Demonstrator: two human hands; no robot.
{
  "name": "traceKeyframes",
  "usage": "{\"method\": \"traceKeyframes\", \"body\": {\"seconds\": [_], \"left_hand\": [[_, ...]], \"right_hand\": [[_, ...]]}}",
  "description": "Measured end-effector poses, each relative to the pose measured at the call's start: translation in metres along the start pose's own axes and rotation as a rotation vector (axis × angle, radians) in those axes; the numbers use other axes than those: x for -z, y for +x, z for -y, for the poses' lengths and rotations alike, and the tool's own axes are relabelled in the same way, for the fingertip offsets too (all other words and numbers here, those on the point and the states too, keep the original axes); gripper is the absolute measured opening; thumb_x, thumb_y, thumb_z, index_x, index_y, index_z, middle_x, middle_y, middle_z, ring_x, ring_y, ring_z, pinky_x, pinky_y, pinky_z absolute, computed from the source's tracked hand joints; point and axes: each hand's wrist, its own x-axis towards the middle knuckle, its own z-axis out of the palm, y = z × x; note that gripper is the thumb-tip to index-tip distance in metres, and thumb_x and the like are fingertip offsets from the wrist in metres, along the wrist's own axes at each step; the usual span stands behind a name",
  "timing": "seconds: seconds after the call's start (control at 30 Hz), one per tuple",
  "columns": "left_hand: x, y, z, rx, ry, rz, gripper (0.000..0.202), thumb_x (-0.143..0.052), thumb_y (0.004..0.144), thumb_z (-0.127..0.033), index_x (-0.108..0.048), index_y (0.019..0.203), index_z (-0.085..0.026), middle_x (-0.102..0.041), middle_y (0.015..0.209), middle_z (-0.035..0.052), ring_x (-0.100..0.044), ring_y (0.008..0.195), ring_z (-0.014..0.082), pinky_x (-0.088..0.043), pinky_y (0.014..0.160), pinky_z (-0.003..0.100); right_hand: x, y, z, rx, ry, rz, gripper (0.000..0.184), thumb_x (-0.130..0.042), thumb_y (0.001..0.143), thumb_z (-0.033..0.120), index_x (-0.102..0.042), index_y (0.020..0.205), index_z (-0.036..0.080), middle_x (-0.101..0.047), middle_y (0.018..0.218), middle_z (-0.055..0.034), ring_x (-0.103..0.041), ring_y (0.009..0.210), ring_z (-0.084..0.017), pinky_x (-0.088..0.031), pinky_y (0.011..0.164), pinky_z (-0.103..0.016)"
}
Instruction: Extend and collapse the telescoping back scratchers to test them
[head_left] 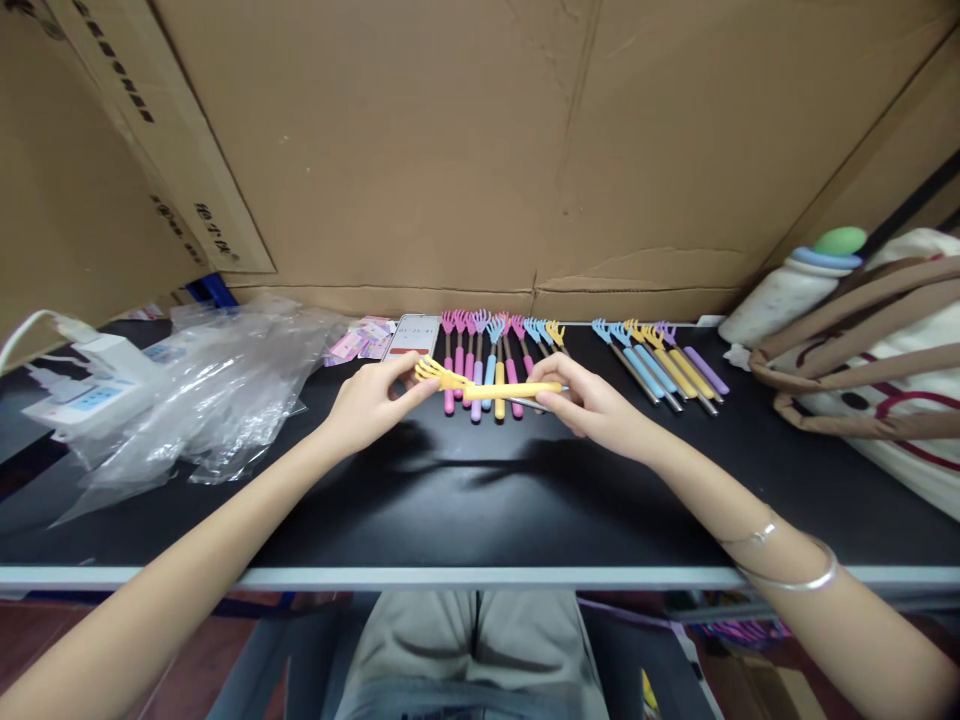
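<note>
A yellow back scratcher (pixel 510 391) is held level above the black table. Its claw end sits between the thumb and fingers of my left hand (pixel 379 400). My right hand (pixel 585 400) pinches the far end of the yellow handle, with a short silver rod showing just under it; I cannot tell whether that rod belongs to the same piece. Behind my hands lies a row of pink, purple, blue and yellow back scratchers (pixel 448 370), claws toward the back. Farther right is a second group of blue, yellow and purple back scratchers (pixel 667 365), some with silver rod ends showing.
Clear plastic bags (pixel 232 390) are heaped at the left beside a white power strip (pixel 90 400). A phone (pixel 411 333) and printed cards (pixel 360 340) stand or lie at the back. On the right are a white bottle (pixel 784 295) and a bag (pixel 900 350). Cardboard walls enclose the table.
</note>
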Motion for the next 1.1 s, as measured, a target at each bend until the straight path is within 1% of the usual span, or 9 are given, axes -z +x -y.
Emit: {"method": "traceKeyframes", "body": {"seconds": [0.17,0.23,0.3,0.43,0.53,0.63,0.83,1.03,1.1], "left_hand": [[-0.005,0.003,0.003,-0.033,-0.275,0.038,0.040,-0.047,0.084,-0.054,-0.060,0.092,-0.017,-0.063,0.086,0.0029,-0.057,0.078,0.0171,-0.044,0.071,0.026],[-0.008,0.004,0.004,-0.034,-0.343,0.049,0.038,-0.049,0.084,-0.052,-0.059,0.092,-0.016,-0.061,0.085,0.0027,-0.056,0.079,0.0170,-0.044,0.074,0.027],[-0.009,0.005,0.004,-0.026,-0.381,0.051,0.036,-0.050,0.084,-0.050,-0.057,0.092,-0.016,-0.059,0.085,0.0024,-0.055,0.081,0.0169,-0.044,0.074,0.027],[-0.009,0.004,0.004,0.006,-0.428,0.063,0.036,-0.052,0.083,-0.050,-0.058,0.095,-0.016,-0.059,0.091,0.0034,-0.054,0.084,0.0171,-0.044,0.069,0.025],[-0.007,0.003,0.001,0.026,-0.447,0.062,0.037,-0.053,0.082,-0.050,-0.059,0.096,-0.016,-0.061,0.095,0.0038,-0.055,0.084,0.0169,-0.044,0.069,0.025],[-0.007,0.003,-0.002,0.026,-0.482,0.055,0.035,-0.054,0.081,-0.049,-0.059,0.094,-0.017,-0.062,0.092,0.0036,-0.056,0.083,0.0171,-0.044,0.071,0.026],[-0.010,0.004,-0.001,0.039,-0.570,0.045,0.031,-0.060,0.078,-0.045,-0.052,0.090,-0.017,-0.064,0.093,0.0041,-0.059,0.085,0.0167,-0.043,0.076,0.027],[-0.012,0.005,0.005,0.040,-0.523,0.058,0.036,-0.058,0.079,-0.046,-0.052,0.101,-0.018,-0.063,0.086,0.0023,-0.060,0.083,0.0172,-0.043,0.072,0.026],[-0.012,0.005,0.006,0.030,-0.522,0.058,0.035,-0.055,0.081,-0.048,-0.053,0.099,-0.018,-0.062,0.082,0.0018,-0.060,0.081,0.0168,-0.043,0.070,0.026]], "right_hand": [[0.001,0.001,-0.002,-0.034,-0.021,-0.014,0.022,-0.049,0.089,0.040,-0.046,0.095,0.020,-0.048,0.072,0.0047,-0.037,0.047,-0.005,-0.029,0.044,-0.021],[0.000,0.002,-0.006,-0.044,-0.009,0.001,0.022,-0.048,0.089,0.040,-0.045,0.096,0.019,-0.049,0.072,0.0042,-0.036,0.047,-0.005,-0.028,0.044,-0.021],[-0.002,0.003,-0.009,-0.041,0.019,0.019,0.022,-0.048,0.089,0.039,-0.044,0.097,0.019,-0.052,0.074,0.0031,-0.037,0.048,-0.005,-0.028,0.045,-0.021],[-0.004,0.004,-0.014,-0.037,0.062,0.041,0.023,-0.047,0.090,0.041,-0.044,0.097,0.019,-0.054,0.075,0.0017,-0.039,0.051,-0.006,-0.028,0.046,-0.021],[-0.005,0.004,-0.016,-0.045,0.097,0.053,0.026,-0.047,0.089,0.043,-0.043,0.097,0.019,-0.055,0.074,0.0018,-0.040,0.049,-0.006,-0.028,0.046,-0.021],[-0.004,0.004,-0.017,-0.058,0.100,0.039,0.027,-0.048,0.089,0.045,-0.043,0.096,0.019,-0.057,0.073,0.0021,-0.042,0.049,-0.006,-0.029,0.047,-0.021],[-0.003,0.004,-0.016,-0.063,0.077,0.007,0.025,-0.049,0.089,0.042,-0.037,0.093,0.021,-0.058,0.073,0.0026,-0.041,0.048,-0.006,-0.030,0.047,-0.021],[-0.003,0.004,-0.018,-0.058,0.030,-0.001,0.022,-0.048,0.089,0.040,-0.038,0.093,0.021,-0.058,0.070,0.0027,-0.041,0.048,-0.007,-0.030,0.047,-0.021],[-0.003,0.004,-0.018,-0.057,0.023,0.001,0.021,-0.048,0.089,0.039,-0.038,0.092,0.021,-0.058,0.070,0.0031,-0.041,0.048,-0.007,-0.030,0.046,-0.021]]}}
